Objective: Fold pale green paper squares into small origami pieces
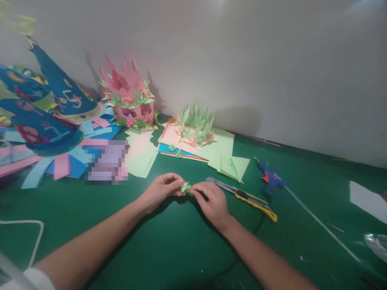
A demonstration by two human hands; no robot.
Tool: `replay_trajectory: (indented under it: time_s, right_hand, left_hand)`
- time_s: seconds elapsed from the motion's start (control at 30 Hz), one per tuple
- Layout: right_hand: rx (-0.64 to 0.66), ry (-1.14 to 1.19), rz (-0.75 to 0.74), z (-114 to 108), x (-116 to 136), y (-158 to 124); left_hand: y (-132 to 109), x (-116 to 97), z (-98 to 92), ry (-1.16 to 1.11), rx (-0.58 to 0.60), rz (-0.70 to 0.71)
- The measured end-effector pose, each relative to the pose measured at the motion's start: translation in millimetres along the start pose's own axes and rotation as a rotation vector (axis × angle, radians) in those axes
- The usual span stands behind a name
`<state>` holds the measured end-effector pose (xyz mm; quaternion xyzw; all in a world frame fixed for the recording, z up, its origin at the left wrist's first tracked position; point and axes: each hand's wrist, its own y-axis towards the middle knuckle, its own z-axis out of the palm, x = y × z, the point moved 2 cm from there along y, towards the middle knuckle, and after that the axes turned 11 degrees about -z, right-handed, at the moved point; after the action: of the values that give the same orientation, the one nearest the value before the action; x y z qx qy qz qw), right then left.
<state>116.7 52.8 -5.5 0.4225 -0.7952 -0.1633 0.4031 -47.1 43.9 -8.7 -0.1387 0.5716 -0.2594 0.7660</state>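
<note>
A small light green paper flower (185, 187) is held between my two hands above the green table (169, 249). My left hand (165, 188) pinches its left side. My right hand (211, 200) has thumb and index finger closed on its right edge. Two similar green paper flowers (179, 153) lie on the stacked paper just beyond. Right of my right hand rests a yellow utility knife (255, 202), its blade end pointing up and left.
A blue glue gun (272, 179) with a long clear glue stick lies at the right. Behind are a green paper crown (196, 127), pink paper crowns (128, 94) and loose sheets (231, 165). Blue cone hats (57, 80) stand at the left. A wall (256, 60) closes the back.
</note>
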Motion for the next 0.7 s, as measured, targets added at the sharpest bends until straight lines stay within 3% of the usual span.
replay_trajectory:
  time_s: [0.13, 0.47, 0.57, 0.7]
  right_hand:
    - [0.024, -0.014, -0.034, 1.5, 0.0, -1.0]
    - [0.135, -0.039, -0.179, 4.3, 4.4, -2.7]
    - [0.126, -0.018, -0.155, 3.8, 4.5, -2.0]
    - [0.069, 0.006, -0.003, 2.3, 0.8, -0.1]
  left_hand:
    - [0.7, 0.1, -1.8, 0.04, -0.028, -0.02]
    - [1.2, 2.3, -0.1, 0.186, 0.062, -0.053]
    - [0.8, 1.0, -0.8, 0.243, 0.036, -0.028]
    - [-1.2, -3.8, -2.0, 0.23, 0.039, -0.007]
